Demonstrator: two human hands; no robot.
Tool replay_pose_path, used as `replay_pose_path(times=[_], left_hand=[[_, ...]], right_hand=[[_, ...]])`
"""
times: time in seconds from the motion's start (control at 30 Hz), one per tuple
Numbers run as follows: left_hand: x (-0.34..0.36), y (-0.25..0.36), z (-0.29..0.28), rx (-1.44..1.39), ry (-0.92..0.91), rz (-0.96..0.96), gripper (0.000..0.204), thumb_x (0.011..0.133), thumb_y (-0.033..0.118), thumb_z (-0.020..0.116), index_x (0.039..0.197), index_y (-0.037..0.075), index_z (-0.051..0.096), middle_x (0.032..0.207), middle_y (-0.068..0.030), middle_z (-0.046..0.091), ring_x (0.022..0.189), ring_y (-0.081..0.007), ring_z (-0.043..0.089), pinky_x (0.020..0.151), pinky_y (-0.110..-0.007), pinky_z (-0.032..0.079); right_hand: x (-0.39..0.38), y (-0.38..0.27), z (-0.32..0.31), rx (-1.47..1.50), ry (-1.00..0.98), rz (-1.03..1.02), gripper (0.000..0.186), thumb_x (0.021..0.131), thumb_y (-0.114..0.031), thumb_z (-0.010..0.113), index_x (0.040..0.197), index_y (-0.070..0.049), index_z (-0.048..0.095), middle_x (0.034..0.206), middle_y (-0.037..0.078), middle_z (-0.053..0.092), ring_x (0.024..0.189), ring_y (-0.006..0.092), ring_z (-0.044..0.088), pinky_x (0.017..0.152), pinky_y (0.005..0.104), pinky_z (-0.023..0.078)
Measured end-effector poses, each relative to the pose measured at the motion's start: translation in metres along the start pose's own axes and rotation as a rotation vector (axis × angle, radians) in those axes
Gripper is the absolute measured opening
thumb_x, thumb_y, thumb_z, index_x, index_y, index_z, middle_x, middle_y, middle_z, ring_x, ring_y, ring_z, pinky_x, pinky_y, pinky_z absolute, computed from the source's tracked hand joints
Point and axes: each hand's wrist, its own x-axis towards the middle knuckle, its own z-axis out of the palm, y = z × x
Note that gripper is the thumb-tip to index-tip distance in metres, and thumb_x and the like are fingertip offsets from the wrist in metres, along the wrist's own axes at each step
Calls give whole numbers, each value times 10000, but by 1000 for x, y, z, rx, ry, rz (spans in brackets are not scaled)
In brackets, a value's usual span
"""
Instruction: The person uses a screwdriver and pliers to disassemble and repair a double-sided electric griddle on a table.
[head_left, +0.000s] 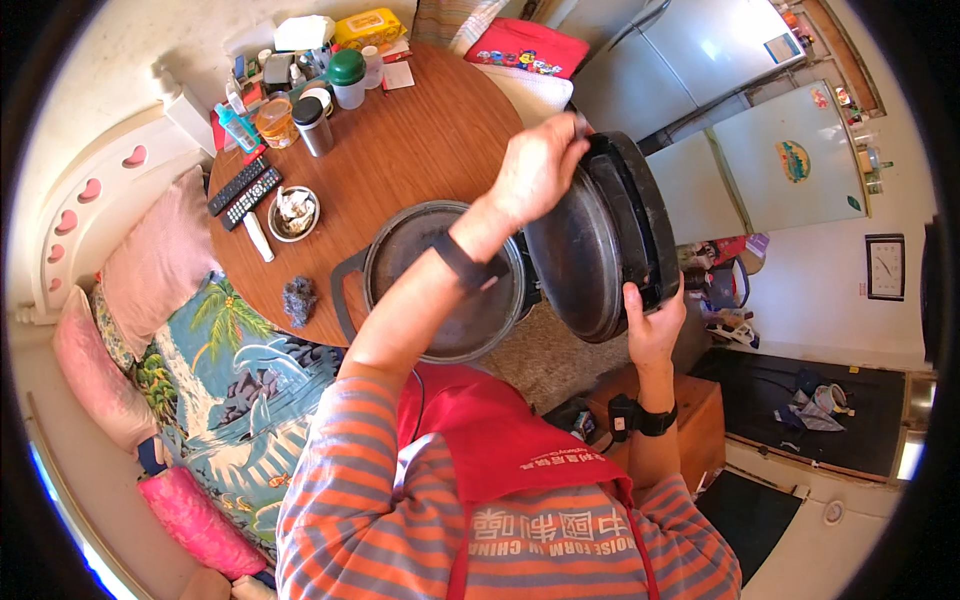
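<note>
A black electric griddle stands open at the near right of the round table, its round lower pan point(445, 290) facing up. Its lid point(585, 240) is tilted up on the right, dark inner plate toward the table. My right hand point(655, 322) grips the lid's lower edge, thumb on the near side. My left hand point(540, 168) reaches over the pan to the lid's upper edge, its fingers pinched together; what they hold is hidden. A grey tangled scouring pad point(298, 302) lies left of the pan, at the table's edge.
On the wooden table point(420, 130) stand a green-capped jar point(347, 80), a dark-lidded canister point(312, 127) and a bowl of crumpled tissues point(295, 213). Two remote controls point(245, 190) lie beside the bowl. A cushioned bench point(220, 340) is at left; a wooden cabinet point(690, 420) stands at lower right.
</note>
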Motion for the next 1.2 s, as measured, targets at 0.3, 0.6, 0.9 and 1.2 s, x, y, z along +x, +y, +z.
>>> replay_pose_path(times=[0.3, 0.6, 0.9, 1.2], left_hand=[[-27, -28, 8, -54, 169, -223, 119, 932, 66, 559, 984, -5, 639, 892, -164, 700, 838, -231, 686, 756, -336, 523], [12, -52, -14, -29, -124, -264, 207, 932, 147, 538, 961, -3, 677, 902, -150, 713, 878, -267, 681, 819, -358, 515], [44, -74, -12, -145, -417, -271, 305, 973, 218, 485, 991, -27, 667, 981, -137, 711, 958, -241, 653, 888, -345, 484], [57, -68, -2, 17, -517, -238, 359, 996, 254, 442, 1011, -43, 643, 988, -154, 703, 946, -256, 658, 876, -359, 490]], right_hand=[[-2, -6, 9, -16, -44, -14, 402, 872, -203, 703, 1104, 69, 520, 888, 158, 695, 779, 201, 672, 690, 339, 525], [13, 9, -6, -6, -90, -36, 453, 889, -194, 679, 1178, 96, 488, 936, 156, 682, 789, 199, 652, 707, 320, 516], [21, 17, -10, 27, -81, -38, 447, 887, -201, 674, 1195, 71, 498, 993, 145, 669, 858, 199, 632, 764, 331, 500], [26, 22, -15, 82, -65, 36, 501, 877, -233, 684, 1226, 70, 489, 1058, 136, 646, 902, 204, 614, 804, 336, 489]])
